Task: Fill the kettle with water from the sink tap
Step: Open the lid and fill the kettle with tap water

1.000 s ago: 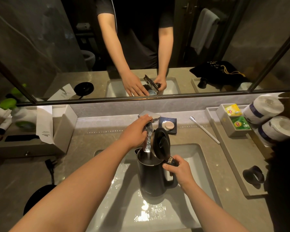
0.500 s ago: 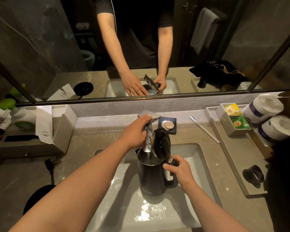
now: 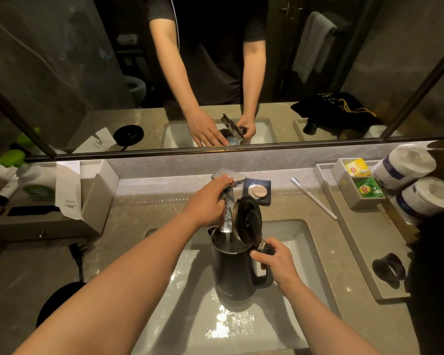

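Observation:
A dark kettle stands upright in the wet white sink, its lid hinged open. My right hand grips the kettle's handle. The chrome tap hangs over the kettle's mouth and a stream of water runs from its spout into the kettle. My left hand is closed on the tap, just under its flat lever handle. The water level inside the kettle is hidden.
The kettle's round black base and its plug lie on the counter at left. Behind the tap sit a soap dish and a toothbrush. A tray at right holds tea bags, toilet rolls and a black ring.

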Tool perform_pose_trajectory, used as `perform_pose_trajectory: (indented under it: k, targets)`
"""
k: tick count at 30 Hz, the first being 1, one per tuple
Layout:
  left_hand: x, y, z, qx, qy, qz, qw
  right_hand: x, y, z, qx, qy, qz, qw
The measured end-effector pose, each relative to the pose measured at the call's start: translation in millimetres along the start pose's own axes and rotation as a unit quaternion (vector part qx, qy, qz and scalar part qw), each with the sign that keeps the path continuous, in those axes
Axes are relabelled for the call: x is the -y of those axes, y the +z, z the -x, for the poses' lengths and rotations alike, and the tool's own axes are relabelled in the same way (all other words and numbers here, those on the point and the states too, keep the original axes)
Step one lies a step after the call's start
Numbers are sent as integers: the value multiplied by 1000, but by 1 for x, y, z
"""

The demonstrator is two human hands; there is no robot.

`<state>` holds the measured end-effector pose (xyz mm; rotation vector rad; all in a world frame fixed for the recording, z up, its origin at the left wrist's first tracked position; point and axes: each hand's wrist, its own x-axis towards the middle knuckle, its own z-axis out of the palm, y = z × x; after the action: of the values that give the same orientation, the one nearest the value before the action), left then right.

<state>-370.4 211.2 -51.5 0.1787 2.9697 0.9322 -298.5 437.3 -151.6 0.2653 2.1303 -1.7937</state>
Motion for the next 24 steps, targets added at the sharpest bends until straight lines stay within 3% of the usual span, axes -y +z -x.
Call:
perform_pose_trajectory:
  k: [24]
  targets:
    - [-1, -3, 0, 10, 0, 0, 1000, 0, -2, -2, 5, -1, -4, 1000]
